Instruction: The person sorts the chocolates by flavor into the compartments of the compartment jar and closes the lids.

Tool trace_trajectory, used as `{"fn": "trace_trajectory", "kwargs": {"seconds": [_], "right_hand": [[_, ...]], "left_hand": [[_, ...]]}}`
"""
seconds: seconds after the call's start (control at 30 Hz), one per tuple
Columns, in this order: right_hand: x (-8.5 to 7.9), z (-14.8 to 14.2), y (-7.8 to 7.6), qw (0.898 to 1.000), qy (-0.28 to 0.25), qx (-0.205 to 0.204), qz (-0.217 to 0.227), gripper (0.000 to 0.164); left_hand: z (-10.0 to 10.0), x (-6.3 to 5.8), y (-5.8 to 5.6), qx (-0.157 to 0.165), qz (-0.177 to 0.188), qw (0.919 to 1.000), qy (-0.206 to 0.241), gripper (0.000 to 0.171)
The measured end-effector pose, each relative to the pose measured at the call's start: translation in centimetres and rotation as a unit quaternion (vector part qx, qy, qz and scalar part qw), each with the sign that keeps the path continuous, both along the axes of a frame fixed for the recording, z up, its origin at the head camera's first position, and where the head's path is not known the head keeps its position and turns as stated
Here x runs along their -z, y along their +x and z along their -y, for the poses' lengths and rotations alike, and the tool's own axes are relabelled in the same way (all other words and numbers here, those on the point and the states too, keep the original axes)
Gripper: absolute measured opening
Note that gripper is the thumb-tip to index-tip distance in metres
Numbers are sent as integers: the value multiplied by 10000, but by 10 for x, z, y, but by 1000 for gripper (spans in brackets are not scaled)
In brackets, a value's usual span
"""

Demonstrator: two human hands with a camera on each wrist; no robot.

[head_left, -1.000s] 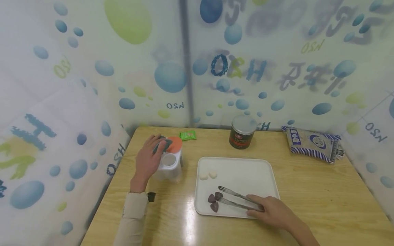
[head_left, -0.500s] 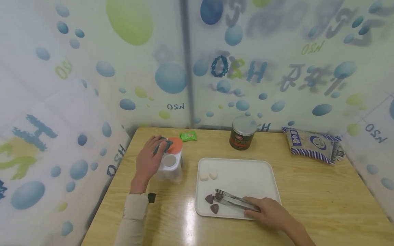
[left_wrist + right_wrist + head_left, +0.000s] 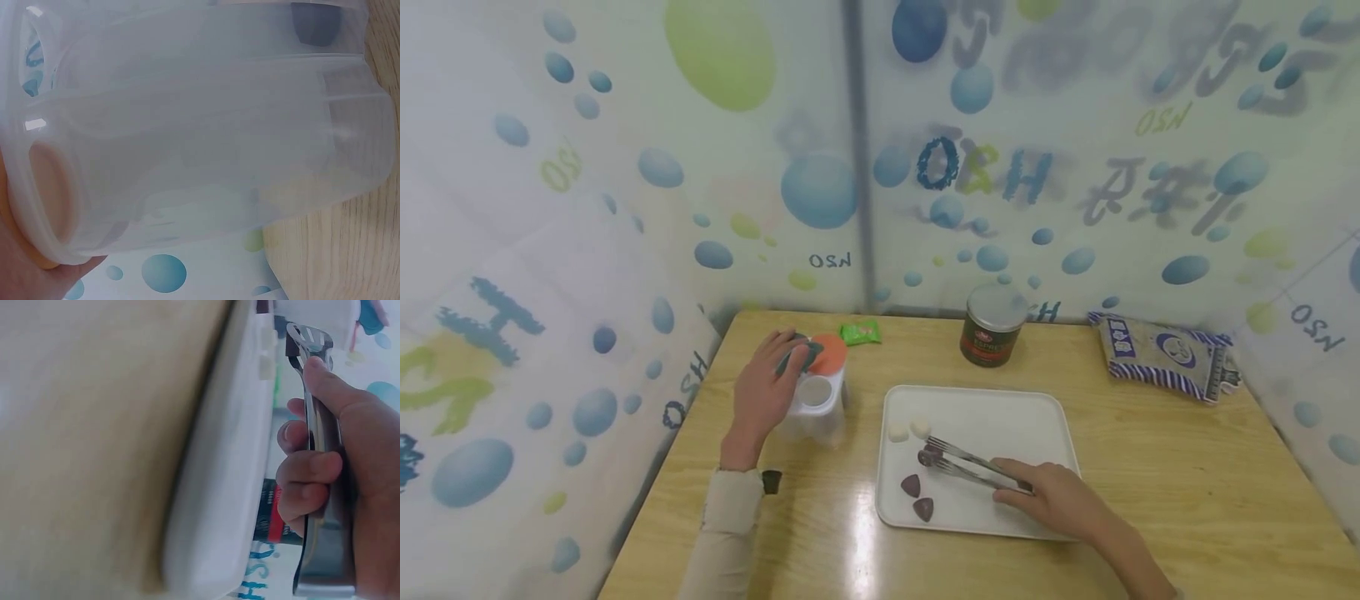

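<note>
My left hand (image 3: pixel 763 387) holds the top of a clear plastic container (image 3: pixel 820 421) with several compartments, fingers and thumb about its dark teal lid (image 3: pixel 802 357). Beside that lid is an orange lid (image 3: pixel 830 354), and the near round opening is uncovered. My right hand (image 3: pixel 1052 500) grips metal tongs (image 3: pixel 325 550) over the white tray (image 3: pixel 1015 425). Between the tong tips is a dark brown triangular piece (image 3: pixel 291 347), raised above the tray. Two more dark pieces (image 3: pixel 923 509) lie at the tray's near left, with two white pieces (image 3: pixel 898 432) farther back.
Behind the tray stands a black-and-red espresso can (image 3: pixel 992 325). A blue-and-white striped bag (image 3: pixel 1165 354) lies at the back right, a small green packet (image 3: pixel 860 332) at the back left. Printed wall sheets enclose the wooden table (image 3: pixel 1187 483) on three sides.
The tongs have closed on one dark piece and moved it away from the other two, toward the white pieces. My left hand stays on the container.
</note>
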State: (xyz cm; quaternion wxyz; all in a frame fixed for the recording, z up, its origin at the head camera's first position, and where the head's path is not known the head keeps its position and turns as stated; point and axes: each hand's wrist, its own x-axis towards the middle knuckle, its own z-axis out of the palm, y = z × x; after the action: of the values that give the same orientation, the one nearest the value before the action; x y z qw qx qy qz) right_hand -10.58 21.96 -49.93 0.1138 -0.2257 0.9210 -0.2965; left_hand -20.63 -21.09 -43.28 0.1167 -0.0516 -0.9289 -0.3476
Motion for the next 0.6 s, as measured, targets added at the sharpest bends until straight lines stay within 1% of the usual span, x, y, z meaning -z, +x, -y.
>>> {"fn": "trace_trajectory", "kwargs": {"seconds": [0.13, 0.27, 0.43, 0.6], "right_hand": [[-10, 15, -8, 9992, -88, 126, -375, 48], [-19, 33, -14, 9976, -205, 193, -636, 49], [-32, 53, -23, 9946, -337, 70, -983, 46], [-43, 70, -33, 9891, -598, -42, -1346, 47]], "left_hand": [[1, 0, 0, -32, -3, 10000, -12, 58], [1, 0, 0, -14, -28, 10000, -31, 57], [1, 0, 1, 35, -60, 10000, 48, 55], [1, 1, 0, 77, -67, 9999, 51, 55]]}}
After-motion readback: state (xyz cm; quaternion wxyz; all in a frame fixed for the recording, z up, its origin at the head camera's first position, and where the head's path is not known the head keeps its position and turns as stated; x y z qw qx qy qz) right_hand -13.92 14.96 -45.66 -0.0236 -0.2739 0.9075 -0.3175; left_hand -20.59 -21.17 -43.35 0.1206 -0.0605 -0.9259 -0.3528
